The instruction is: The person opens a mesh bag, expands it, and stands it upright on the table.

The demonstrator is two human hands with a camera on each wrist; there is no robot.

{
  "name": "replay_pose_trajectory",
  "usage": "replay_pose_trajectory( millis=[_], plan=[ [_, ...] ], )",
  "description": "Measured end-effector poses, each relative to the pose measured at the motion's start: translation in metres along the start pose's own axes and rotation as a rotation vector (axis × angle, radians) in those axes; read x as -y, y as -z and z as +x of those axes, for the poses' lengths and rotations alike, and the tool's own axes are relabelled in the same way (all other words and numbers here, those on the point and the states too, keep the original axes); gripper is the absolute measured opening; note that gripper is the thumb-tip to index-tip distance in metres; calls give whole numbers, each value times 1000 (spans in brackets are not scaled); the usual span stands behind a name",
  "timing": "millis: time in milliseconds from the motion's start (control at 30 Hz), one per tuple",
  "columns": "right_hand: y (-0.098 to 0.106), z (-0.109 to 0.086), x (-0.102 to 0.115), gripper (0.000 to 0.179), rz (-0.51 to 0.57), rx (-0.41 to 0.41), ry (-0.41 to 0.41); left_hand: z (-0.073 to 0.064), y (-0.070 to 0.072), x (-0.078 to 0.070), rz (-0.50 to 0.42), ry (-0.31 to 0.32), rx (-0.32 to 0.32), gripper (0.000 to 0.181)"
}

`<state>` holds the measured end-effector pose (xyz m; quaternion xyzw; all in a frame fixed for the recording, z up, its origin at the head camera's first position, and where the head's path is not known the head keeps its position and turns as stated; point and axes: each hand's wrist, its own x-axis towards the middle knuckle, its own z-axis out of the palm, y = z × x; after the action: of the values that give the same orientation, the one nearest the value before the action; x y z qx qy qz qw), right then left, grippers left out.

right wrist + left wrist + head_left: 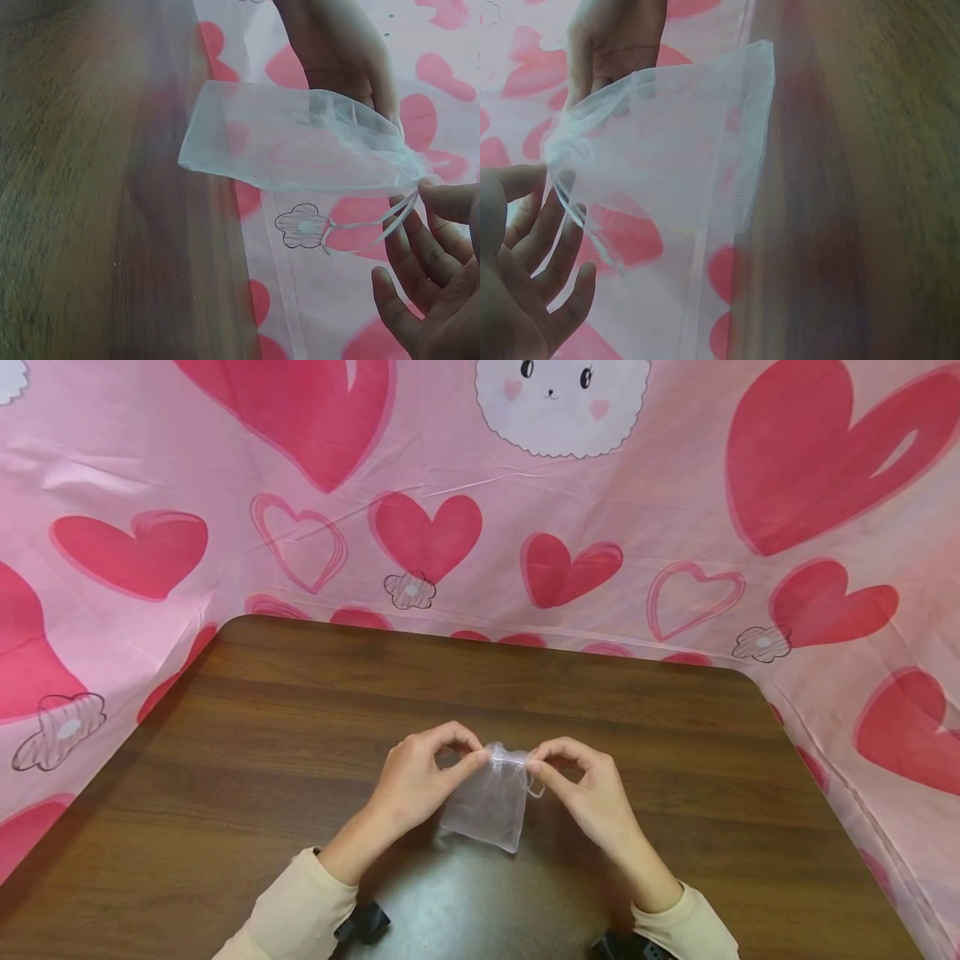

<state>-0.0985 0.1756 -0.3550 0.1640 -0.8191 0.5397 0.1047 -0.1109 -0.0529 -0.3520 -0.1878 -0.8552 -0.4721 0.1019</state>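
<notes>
- 1 sheer white bag point(487, 806), held up over 1 brown surface point(262, 760).
- My left hand point(415, 777) pinches 1 side of its gathered mouth; my right hand point(598, 793) pinches the other.
- 2 cream sleeves point(300, 910), 2 black devices point(365, 923) at my wrists.
</notes>
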Motion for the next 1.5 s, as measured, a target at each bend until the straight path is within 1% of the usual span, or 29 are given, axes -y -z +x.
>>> replay_pose_trajectory(
  millis=[133,400,700,833,933,1067,1233,1500],
  plan=[
    [2,0,-1,6,-5,1,4,0,2,1,0,10,-1,9],
    [7,2,0,6,-16,21,7,1,5,2,-1,8,2,9],
    [10,3,-2,6,3,43,-10,1,6,4,-11,18,11,9],
    [12,3,-3,6,-11,39,-11,1,9,5,-13,27,4,9],
    [14,5,-3,6,-29,43,4,1,10,7,-10,30,4,9],
    [15,7,-4,6,-46,60,15,2,12,8,-16,36,15,9],
    [18,10,-3,5,-74,93,9,3,15,10,-22,50,43,9],
    [24,15,-2,6,-131,161,16,4,19,10,2,33,98,8]
  ],
)
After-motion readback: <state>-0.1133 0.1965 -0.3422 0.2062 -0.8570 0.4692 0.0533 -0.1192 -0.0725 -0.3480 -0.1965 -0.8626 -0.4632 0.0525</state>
